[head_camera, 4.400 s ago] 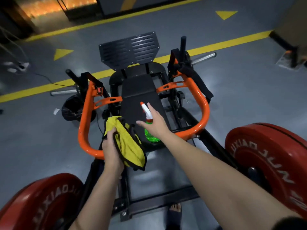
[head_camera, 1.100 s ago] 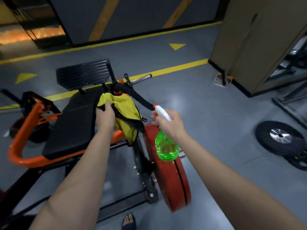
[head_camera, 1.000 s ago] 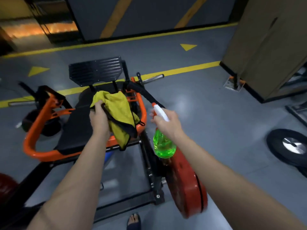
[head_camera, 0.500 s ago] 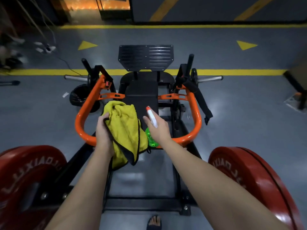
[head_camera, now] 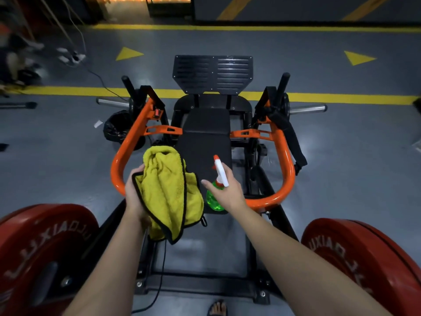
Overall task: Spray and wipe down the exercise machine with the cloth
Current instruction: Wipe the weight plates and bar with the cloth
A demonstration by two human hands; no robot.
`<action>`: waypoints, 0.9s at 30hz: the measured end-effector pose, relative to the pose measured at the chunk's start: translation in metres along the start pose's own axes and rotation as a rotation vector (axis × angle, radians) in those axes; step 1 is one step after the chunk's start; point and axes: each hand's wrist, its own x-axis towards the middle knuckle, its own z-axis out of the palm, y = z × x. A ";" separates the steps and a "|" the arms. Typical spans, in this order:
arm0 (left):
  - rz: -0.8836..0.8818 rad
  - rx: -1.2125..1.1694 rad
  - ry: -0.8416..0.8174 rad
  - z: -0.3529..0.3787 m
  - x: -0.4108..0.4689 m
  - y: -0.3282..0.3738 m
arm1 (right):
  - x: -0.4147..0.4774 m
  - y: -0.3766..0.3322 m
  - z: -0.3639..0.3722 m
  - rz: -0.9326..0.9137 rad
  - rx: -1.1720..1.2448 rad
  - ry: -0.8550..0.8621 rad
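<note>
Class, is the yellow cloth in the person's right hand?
No, the left hand grips the yellow cloth, while the right hand holds the green spray bottle.

Two bare forearms fill the lower half of the frame. The left forearm (head_camera: 109, 265) shows at the lower left. The right forearm (head_camera: 307, 265) shows at the lower right and looks broader toward the bottom edge under the wide lens. Each is uncovered from the frame edge up to the wrist. The left hand (head_camera: 134, 190) and the right hand (head_camera: 227, 193), near the middle of the frame, are bare as well. At the bottom centre the toes of one foot (head_camera: 218, 308) show in what looks like dark open-toed footwear, cut off by the frame edge.
</note>
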 end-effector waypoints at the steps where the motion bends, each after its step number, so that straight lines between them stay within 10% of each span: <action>1: -0.001 0.010 -0.003 0.002 0.000 0.000 | -0.001 0.004 -0.001 0.025 0.008 -0.010; 20: -0.187 0.037 -0.349 0.040 -0.018 -0.035 | -0.030 0.014 -0.071 0.061 -0.193 -0.061; 27: -0.222 0.177 -0.405 0.178 -0.082 -0.108 | -0.106 0.009 -0.176 0.001 0.527 0.280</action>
